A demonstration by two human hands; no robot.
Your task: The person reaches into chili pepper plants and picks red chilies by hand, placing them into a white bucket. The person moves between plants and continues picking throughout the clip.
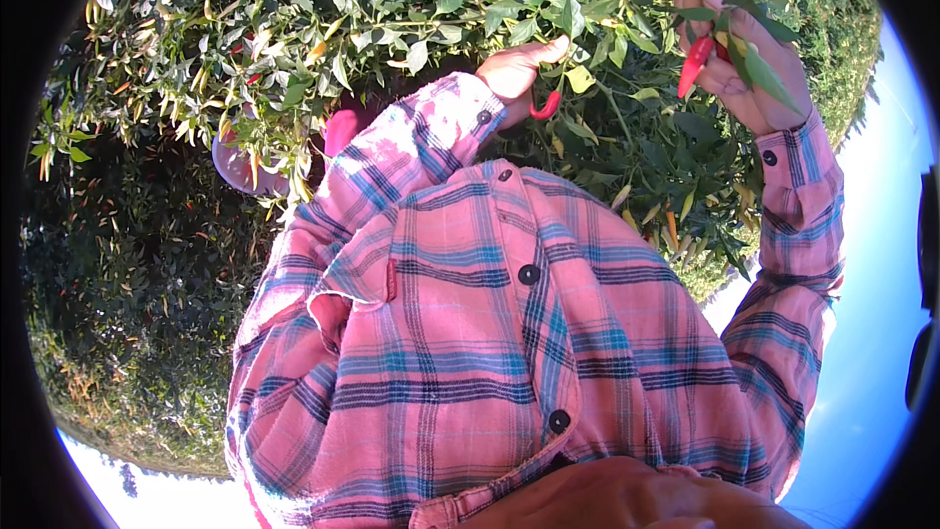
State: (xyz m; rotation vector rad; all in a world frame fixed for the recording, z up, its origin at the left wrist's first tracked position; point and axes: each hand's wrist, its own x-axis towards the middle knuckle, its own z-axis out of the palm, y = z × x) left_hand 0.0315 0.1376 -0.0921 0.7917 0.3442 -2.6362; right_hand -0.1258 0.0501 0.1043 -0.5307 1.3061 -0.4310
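My left hand (510, 75) reaches into the chili plants (455, 0) with its thumb stretched out. Its other fingers are mostly hidden, so whether it holds anything does not show. A curved red chili pepper (545, 106) hangs just beside it, under the leaves. Raised at the upper right, my right hand (764, 62) has its fingers curled behind green leaves. A glossy red chili pepper (695, 67) shows at its fingers, and part of a second red one sits against the palm. A leafy stem crosses in front of this hand.
A pale lilac container (246, 169) stands partly behind foliage at the left. Beside my left sleeve is a bright pink thing (340, 132), mostly covered. Yellow, orange and red peppers hang throughout the dense plants. My pink plaid shirt (440, 323) fills the middle.
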